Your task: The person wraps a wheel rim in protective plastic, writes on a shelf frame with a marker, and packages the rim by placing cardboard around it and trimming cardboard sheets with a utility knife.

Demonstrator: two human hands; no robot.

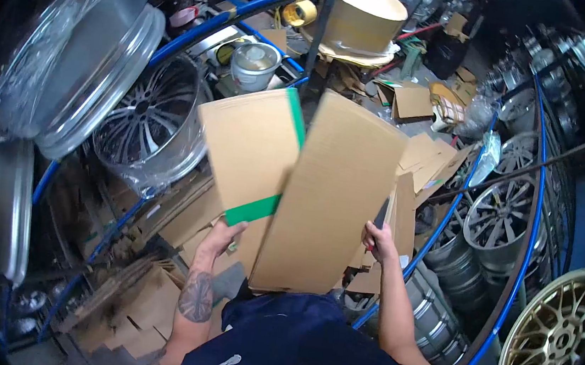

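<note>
My left hand (221, 238) is closed on the lower edge of a flat cardboard sheet (250, 142) with green strips along its bottom and right edges. A larger plain cardboard panel (334, 194) stands tilted in front of my body, overlapping the right side of that sheet. At the panel's right edge, my right hand (382, 242) is a fist around a slim dark object (382, 212) that points upward, with a bit of red by the fingers. Its exact kind is too small to tell. Whether this hand also touches the panel, I cannot tell.
Blue metal racks (533, 208) flank me, holding wheel rims such as a plastic-wrapped rim (149, 121) on the left. A gold rim (557, 344) is at right. Loose cardboard (144, 302) covers the floor. Ahead are a lidded tin (255, 64) and a tape roll (299, 14).
</note>
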